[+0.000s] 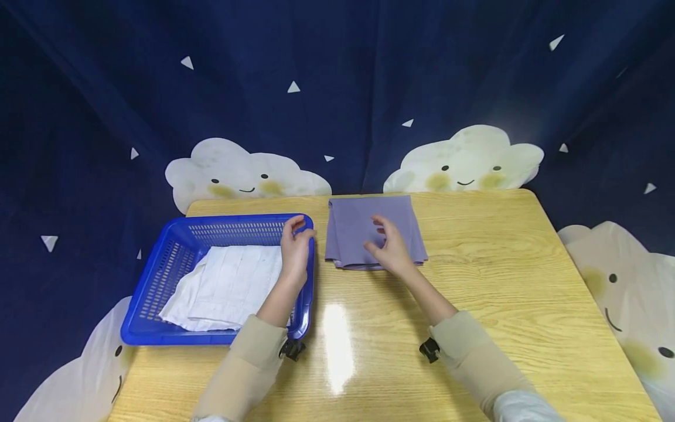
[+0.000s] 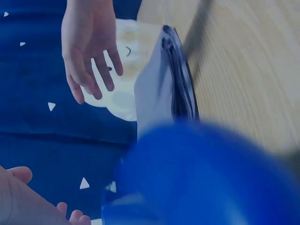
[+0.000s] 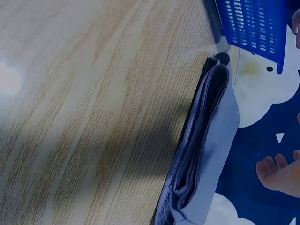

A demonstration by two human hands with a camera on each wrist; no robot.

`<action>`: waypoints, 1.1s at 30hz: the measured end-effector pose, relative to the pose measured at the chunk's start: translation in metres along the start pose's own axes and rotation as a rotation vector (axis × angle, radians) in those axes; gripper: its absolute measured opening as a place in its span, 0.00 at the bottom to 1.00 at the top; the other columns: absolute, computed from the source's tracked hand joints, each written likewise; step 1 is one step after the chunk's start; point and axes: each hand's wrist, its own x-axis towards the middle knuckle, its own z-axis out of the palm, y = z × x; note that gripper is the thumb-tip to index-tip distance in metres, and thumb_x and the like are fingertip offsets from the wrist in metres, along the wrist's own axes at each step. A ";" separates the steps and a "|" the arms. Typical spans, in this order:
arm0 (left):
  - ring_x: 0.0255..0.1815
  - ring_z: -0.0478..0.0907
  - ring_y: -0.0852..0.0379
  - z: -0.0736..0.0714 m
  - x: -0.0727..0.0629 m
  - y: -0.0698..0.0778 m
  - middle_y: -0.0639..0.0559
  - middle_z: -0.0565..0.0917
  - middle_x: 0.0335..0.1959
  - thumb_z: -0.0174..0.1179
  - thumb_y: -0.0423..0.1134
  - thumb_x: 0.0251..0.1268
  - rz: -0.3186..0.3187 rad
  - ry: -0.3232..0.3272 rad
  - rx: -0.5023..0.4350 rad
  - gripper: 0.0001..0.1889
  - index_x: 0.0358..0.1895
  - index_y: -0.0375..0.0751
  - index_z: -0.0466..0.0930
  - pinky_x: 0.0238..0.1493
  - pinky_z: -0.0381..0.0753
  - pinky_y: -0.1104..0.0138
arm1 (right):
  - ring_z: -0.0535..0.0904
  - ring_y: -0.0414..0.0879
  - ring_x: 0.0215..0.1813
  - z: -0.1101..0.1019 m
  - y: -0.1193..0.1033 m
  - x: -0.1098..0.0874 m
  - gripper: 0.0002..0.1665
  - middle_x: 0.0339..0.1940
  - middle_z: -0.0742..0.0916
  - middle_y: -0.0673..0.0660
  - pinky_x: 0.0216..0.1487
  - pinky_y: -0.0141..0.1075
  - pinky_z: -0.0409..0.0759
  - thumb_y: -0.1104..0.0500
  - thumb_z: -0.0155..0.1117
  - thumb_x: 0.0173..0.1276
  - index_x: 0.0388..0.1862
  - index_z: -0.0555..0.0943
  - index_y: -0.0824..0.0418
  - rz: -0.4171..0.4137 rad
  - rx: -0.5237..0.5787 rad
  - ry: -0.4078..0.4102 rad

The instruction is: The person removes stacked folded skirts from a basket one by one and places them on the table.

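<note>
A purple folded cloth (image 1: 350, 231) lies on the table, its layered folds showing along the near edge in the right wrist view. Over its right half hovers my right hand (image 1: 391, 249), fingers loosely bent and holding nothing. My left hand (image 1: 295, 249) is above the right rim of a blue plastic basket (image 1: 174, 339), also holding nothing, its thumb and fingers apart. Inside the basket rests a stack of folded white cloth (image 1: 232, 287), partly covered by my left forearm. The basket's blurred blue corner (image 2: 201, 178) fills the lower part of the left wrist view.
The wooden table (image 1: 485, 264) extends to the right and in front of the purple cloth. A dark blue curtain (image 1: 337, 70) with clouds and white triangles hangs behind and at both sides. The basket's raised wall stands just left of the purple cloth.
</note>
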 end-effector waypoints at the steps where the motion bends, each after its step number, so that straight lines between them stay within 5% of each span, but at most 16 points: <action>1: 0.44 0.64 0.56 -0.003 0.001 0.000 0.38 0.67 0.55 0.51 0.26 0.56 0.004 0.000 0.014 0.21 0.56 0.32 0.65 0.50 0.66 0.62 | 0.68 0.65 0.57 0.002 -0.001 0.000 0.37 0.58 0.71 0.69 0.55 0.57 0.68 0.67 0.63 0.53 0.63 0.63 0.68 -0.005 -0.001 -0.002; 6: 0.48 0.60 0.53 -0.018 0.001 0.000 0.39 0.67 0.57 0.52 0.27 0.57 0.035 -0.013 0.094 0.23 0.58 0.34 0.65 0.46 0.63 0.66 | 0.69 0.65 0.56 0.010 -0.006 -0.001 0.36 0.57 0.72 0.69 0.54 0.56 0.69 0.65 0.63 0.54 0.63 0.64 0.67 -0.033 -0.022 -0.009; 14: 0.59 0.56 0.42 -0.045 0.005 -0.002 0.39 0.66 0.59 0.51 0.28 0.57 0.083 0.007 0.202 0.25 0.61 0.34 0.63 0.53 0.61 0.60 | 0.69 0.62 0.56 0.024 -0.016 -0.001 0.34 0.58 0.73 0.67 0.54 0.53 0.69 0.63 0.63 0.57 0.63 0.65 0.66 -0.073 -0.041 -0.033; 25: 0.60 0.58 0.42 -0.087 0.013 -0.005 0.40 0.69 0.59 0.55 0.34 0.58 0.203 0.077 0.504 0.25 0.61 0.39 0.66 0.61 0.47 0.47 | 0.70 0.62 0.56 0.042 -0.028 -0.002 0.35 0.59 0.73 0.65 0.56 0.51 0.69 0.59 0.63 0.58 0.63 0.65 0.66 -0.152 -0.055 -0.056; 33: 0.59 0.59 0.39 -0.114 0.024 -0.008 0.38 0.70 0.58 0.57 0.35 0.56 0.266 0.122 0.614 0.25 0.60 0.39 0.68 0.60 0.48 0.45 | 0.69 0.59 0.58 0.053 -0.038 -0.003 0.35 0.60 0.71 0.63 0.58 0.49 0.69 0.58 0.62 0.60 0.66 0.63 0.62 -0.129 -0.057 -0.104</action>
